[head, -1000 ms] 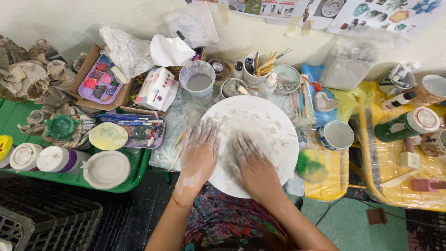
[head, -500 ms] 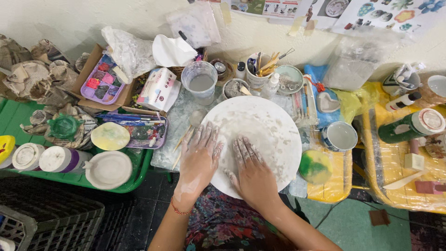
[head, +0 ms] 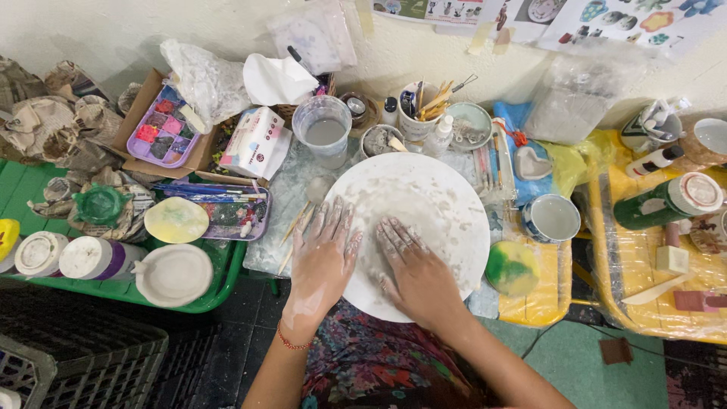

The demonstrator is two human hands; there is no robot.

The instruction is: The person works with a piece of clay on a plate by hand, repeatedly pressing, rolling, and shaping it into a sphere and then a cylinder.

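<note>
Left hand [head: 324, 254] and right hand [head: 415, 271]: both reach up from the lower centre of the frame, palms down, fingers spread flat and gripping nothing, pressed side by side on the near half of the white disc [head: 424, 220]; skin smeared with pale slip. The disc: large, round, chalky, matt and blotchy, lying flat at centre frame on the cluttered table. Around it: a clear plastic cup [head: 323, 130] of grey water above left, a mug of brushes [head: 419, 113] above, a white cup [head: 552, 218] at right, a yellow-green sponge [head: 513, 266] at lower right.
</note>
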